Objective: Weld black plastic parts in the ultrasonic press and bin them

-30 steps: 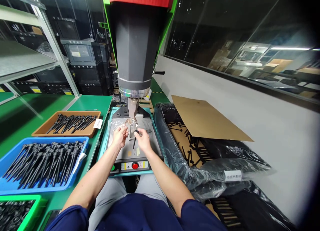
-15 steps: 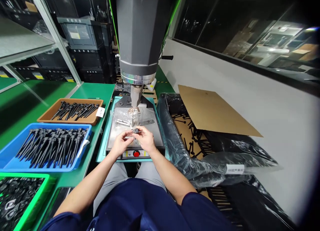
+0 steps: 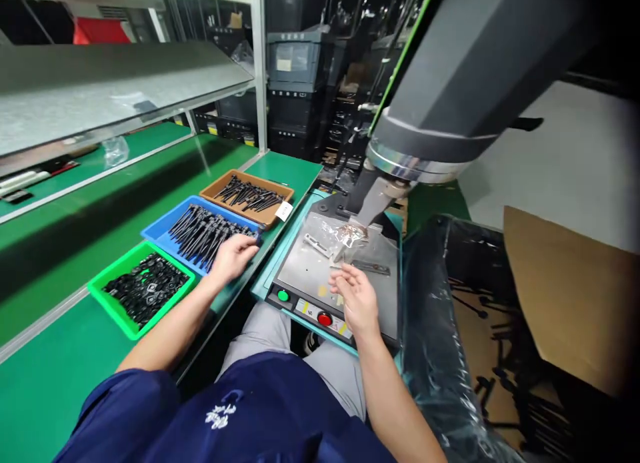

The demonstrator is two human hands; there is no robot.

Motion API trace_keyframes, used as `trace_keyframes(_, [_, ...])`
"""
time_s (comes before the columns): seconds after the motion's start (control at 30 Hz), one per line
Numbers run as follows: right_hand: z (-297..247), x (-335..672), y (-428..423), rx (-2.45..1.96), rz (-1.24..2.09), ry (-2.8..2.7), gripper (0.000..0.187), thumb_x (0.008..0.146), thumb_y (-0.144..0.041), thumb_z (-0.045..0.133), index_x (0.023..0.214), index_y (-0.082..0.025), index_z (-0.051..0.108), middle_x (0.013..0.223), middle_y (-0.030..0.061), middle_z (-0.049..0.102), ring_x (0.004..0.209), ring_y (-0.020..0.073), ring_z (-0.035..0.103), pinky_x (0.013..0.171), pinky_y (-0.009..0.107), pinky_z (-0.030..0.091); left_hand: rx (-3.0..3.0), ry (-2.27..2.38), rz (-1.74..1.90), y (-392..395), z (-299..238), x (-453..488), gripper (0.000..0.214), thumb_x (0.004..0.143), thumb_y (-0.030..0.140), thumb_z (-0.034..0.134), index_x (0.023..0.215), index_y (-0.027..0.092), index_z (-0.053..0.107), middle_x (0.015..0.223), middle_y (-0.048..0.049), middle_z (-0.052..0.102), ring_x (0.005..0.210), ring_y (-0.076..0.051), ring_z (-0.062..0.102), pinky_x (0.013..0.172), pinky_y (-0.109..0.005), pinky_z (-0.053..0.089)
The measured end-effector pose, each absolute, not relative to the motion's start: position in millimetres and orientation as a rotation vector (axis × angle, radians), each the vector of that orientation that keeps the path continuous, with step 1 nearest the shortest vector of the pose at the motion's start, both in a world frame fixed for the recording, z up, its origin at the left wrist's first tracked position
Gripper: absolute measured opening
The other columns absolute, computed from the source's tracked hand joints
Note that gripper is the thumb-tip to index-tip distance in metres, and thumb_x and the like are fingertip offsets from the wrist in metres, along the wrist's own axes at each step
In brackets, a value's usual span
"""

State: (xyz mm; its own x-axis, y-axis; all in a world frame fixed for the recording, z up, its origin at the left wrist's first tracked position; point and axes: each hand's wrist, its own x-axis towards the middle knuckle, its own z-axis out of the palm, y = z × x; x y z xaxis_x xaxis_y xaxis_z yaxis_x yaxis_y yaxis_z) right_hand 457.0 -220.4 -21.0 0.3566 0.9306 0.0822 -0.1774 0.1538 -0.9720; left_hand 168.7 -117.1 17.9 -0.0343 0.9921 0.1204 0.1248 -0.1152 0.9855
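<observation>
My left hand (image 3: 234,257) is at the right end of the blue tray (image 3: 150,232), which holds many black ribbed rods with thick heads (image 3: 203,235). Its fingers are bent together; a dark piece shows at the fingertips, but I cannot make out what they hold. Over the front of the metal plate (image 3: 300,273) hovers my right hand (image 3: 356,297), loosely curled, fingers slightly apart and nothing visible in them. Just beyond it, the machine's metal horn (image 3: 375,203) points down at a small fixture (image 3: 345,251) partly covered by clear film.
A brown tray (image 3: 273,216) of black rods and a green tray (image 3: 113,303) of small black parts flank the blue one. Red (image 3: 325,318) and green (image 3: 283,295) buttons sit on the machine's front. At right stands a plastic-lined box (image 3: 435,316) with a cardboard sheet (image 3: 565,296).
My view has turned left. My hands, earlier together at a dark part over the plate, have parted: the left has gone to the blue tray, while the right has stayed over the plate.
</observation>
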Motion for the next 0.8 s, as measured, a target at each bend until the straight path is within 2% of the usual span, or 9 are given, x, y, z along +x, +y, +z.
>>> trace_keyframes(0.07, [-27.0, 458.6, -228.0, -1.15, 0.991, -0.865, 0.047, 0.072, -0.046, 0.077, 0.106, -0.018, 0.061, 0.087, 0.0065, 0.069, 0.072, 0.0179, 0.067, 0.06, 0.03, 0.056, 1.635, 1.639, 1.253, -92.2, 22.0, 114.0, 0.016, 0.065, 0.013, 0.077, 0.079, 0.021, 0.074, 0.084, -0.0067, 0.067, 0.094, -0.025, 0.062, 0.088, -0.029, 0.047])
trace_keyframes(0.13, [-31.5, 458.7, -236.1, -1.185, 1.02, -0.856, 0.046, 0.071, -0.047, 0.078, 0.103, -0.017, 0.063, 0.085, 0.007, 0.07, 0.072, 0.0186, 0.068, 0.06, 0.031, 0.057, 1.797, 1.992, 1.07, -70.3, 20.6, 66.1, 0.01, 0.072, 0.015, 0.071, 0.08, 0.019, 0.073, 0.087, -0.01, 0.068, 0.098, -0.029, 0.062, 0.092, -0.035, 0.045])
trace_keyframes(0.23, [-36.4, 459.1, -245.7, -1.234, 1.033, -0.834, 0.046, 0.069, -0.05, 0.079, 0.1, -0.018, 0.065, 0.084, 0.0079, 0.071, 0.072, 0.0198, 0.069, 0.06, 0.032, 0.057, 1.862, 2.272, 0.698, -50.5, 9.5, 21.4, 0.007, 0.075, 0.017, 0.067, 0.08, 0.018, 0.072, 0.089, -0.0141, 0.071, 0.094, -0.031, 0.064, 0.088, -0.039, 0.046])
trace_keyframes(0.4, [-43.9, 468.3, -260.8, -1.3, 1.019, -0.782, 0.047, 0.066, -0.052, 0.081, 0.094, -0.018, 0.068, 0.083, 0.0097, 0.073, 0.07, 0.0204, 0.069, 0.059, 0.031, 0.057, 1.887, 2.287, 0.49, -47.5, -13.9, 9.8, 0.011, 0.07, 0.019, 0.072, 0.081, 0.018, 0.073, 0.09, -0.015, 0.073, 0.089, -0.032, 0.066, 0.081, -0.038, 0.047])
trace_keyframes(0.53, [-42.4, 483.0, -282.2, -1.378, 0.989, -0.777, 0.048, 0.064, -0.055, 0.082, 0.092, -0.018, 0.07, 0.083, 0.011, 0.073, 0.07, 0.0218, 0.069, 0.06, 0.032, 0.057, 1.927, 2.252, 0.421, -52.6, -10.7, 16.2, 0.021, 0.072, 0.031, 0.073, 0.089, 0.018, 0.073, 0.099, -0.0152, 0.073, 0.094, -0.032, 0.066, 0.083, -0.035, 0.047])
trace_keyframes(0.63, [-36.0, 500.2, -307.2, -1.488, 0.98, -0.785, 0.049, 0.066, -0.057, 0.079, 0.094, -0.017, 0.07, 0.087, 0.012, 0.074, 0.075, 0.0231, 0.07, 0.066, 0.034, 0.058, 1.988, 2.248, 0.313, -65.1, 8.6, 17.4, 0.034, 0.079, 0.04, 0.064, 0.102, 0.016, 0.072, 0.111, -0.0158, 0.071, 0.1, -0.032, 0.064, 0.085, -0.035, 0.046])
trace_keyframes(0.73, [-32.7, 527.0, -348.2, -1.631, 1.11, -0.827, 0.049, 0.069, -0.057, 0.077, 0.098, -0.018, 0.072, 0.096, 0.0126, 0.074, 0.086, 0.0244, 0.07, 0.075, 0.034, 0.057, 1.938, 2.319, 0.192, -90.5, 26.4, 0.6, 0.044, 0.086, 0.042, 0.052, 0.117, 0.015, 0.067, 0.117, -0.0128, 0.069, 0.097, -0.031, 0.064, 0.084, -0.037, 0.046])
trace_keyframes(0.8, [-37.8, 549.2, -388.2, -1.697, 1.294, -0.856, 0.047, 0.07, -0.057, 0.076, 0.097, -0.019, 0.074, 0.098, 0.0124, 0.074, 0.089, 0.0253, 0.069, 0.077, 0.034, 0.056, 1.76, 2.47, 0.128, -109.6, 25.2, -27.1, 0.042, 0.082, 0.044, 0.055, 0.114, 0.02, 0.068, 0.107, -0.0079, 0.073, 0.091, -0.03, 0.063, 0.081, -0.037, 0.046])
